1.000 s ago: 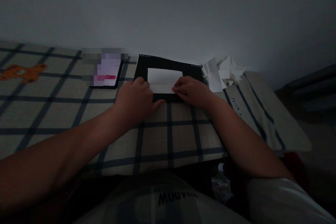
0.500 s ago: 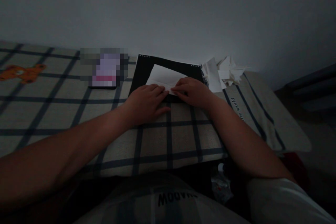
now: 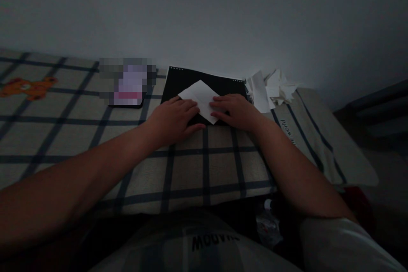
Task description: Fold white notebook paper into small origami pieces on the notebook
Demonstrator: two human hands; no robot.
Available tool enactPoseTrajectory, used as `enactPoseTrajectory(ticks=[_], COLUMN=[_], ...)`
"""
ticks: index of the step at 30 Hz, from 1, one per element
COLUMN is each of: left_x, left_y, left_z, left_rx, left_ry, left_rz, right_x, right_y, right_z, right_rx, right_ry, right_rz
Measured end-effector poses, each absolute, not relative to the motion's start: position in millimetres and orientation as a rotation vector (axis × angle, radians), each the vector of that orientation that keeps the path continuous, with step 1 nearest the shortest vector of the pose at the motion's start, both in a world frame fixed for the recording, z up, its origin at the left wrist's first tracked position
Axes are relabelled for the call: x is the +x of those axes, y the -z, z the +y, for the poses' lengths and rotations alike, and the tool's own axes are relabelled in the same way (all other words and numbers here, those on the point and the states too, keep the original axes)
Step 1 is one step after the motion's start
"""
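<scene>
there, one folded paper (image 3: 202, 98) under two hands: left hand (image 3: 174, 120), right hand (image 3: 235, 111)

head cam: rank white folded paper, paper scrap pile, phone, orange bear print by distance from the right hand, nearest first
1. white folded paper: under the right hand fingertips, on the black pad.
2. paper scrap pile: just beyond the hand, to its right, by the wall.
3. phone: left of the pad, past the left hand.
4. orange bear print: far left on the checked cloth.
</scene>
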State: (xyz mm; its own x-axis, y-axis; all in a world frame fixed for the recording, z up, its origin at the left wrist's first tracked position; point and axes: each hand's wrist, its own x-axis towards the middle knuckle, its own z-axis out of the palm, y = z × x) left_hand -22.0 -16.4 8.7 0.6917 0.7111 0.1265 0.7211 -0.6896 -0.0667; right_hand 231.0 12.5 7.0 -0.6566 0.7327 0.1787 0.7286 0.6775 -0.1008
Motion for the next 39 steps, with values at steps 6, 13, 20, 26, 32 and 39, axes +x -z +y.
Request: enactPoseTrajectory(ticks=[6, 13, 20, 26, 32, 39], left_x=[-26, -30, -48, -45, -39, -35], left_y=[-1, 3, 6, 2, -6, -1], left_z=[-11, -3, 14, 12, 7, 2], left_rx=[-2.722, -2.735, -2.924, -2.882, -2.785, -2.775], left_ry=[0.19, 0.191, 0.115, 0.232, 0.231, 0.275], left_rz=[-1.321, -1.351, -1.159, -1.04, -1.145, -1.332], right_x=[224, 223, 230, 228, 222, 228], right_y=[-18, -18, -1, -4, -20, -20], right_z=[1, 1, 13, 10, 1, 6], right_rx=[-1.174, -0.986, -0.929, -1.049, -1.188, -1.093], right_ry=[0.006, -0.161, -0.185, -0.142, 0.033, -0.046], right_rz=[-2.683, -2.667, -2.66, -2.743, -2.768, -2.736])
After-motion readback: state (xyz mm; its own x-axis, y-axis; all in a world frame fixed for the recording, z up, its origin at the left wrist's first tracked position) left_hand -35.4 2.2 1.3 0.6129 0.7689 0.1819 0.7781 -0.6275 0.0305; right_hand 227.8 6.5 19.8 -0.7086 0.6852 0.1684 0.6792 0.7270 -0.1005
